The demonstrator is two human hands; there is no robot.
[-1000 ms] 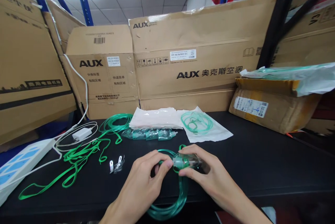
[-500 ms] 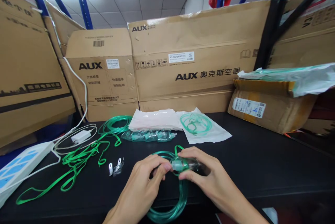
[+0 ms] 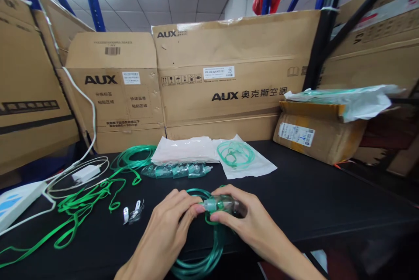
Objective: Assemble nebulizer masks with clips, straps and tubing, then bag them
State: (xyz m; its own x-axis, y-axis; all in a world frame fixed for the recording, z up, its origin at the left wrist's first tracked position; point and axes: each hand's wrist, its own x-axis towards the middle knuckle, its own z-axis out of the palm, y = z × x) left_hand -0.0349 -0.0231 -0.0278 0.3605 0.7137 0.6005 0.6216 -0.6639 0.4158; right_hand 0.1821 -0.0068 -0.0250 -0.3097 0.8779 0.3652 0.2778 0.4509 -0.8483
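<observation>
My right hand (image 3: 250, 219) is closed round a clear green oxygen mask (image 3: 231, 205), thumb below and fingers above, partly covering it. The mask's pale connector (image 3: 210, 204) points left. At that connector my left hand (image 3: 168, 225) pinches what looks like the end of the tubing; its fingertips hide most of the joint. Coiled green tubing (image 3: 214, 251) hangs below and behind both hands. Beyond them lie several small green transparent connector pieces (image 3: 180, 170) in a row. To the left are metal nose clips (image 3: 132, 213) and tangled green elastic straps (image 3: 77, 210).
White packets (image 3: 185, 149) lie at the back, beside a coiled tube (image 3: 236, 154) on a white sheet. A power strip (image 3: 22, 199) and white cable are at left. Large AUX cartons (image 3: 229, 110) stand behind; a small carton (image 3: 314, 136) sits at right.
The whole scene has shifted left in view as the camera turned a little right. Both hands keep their hold, and more of the mask shows between the right fingers and thumb.
</observation>
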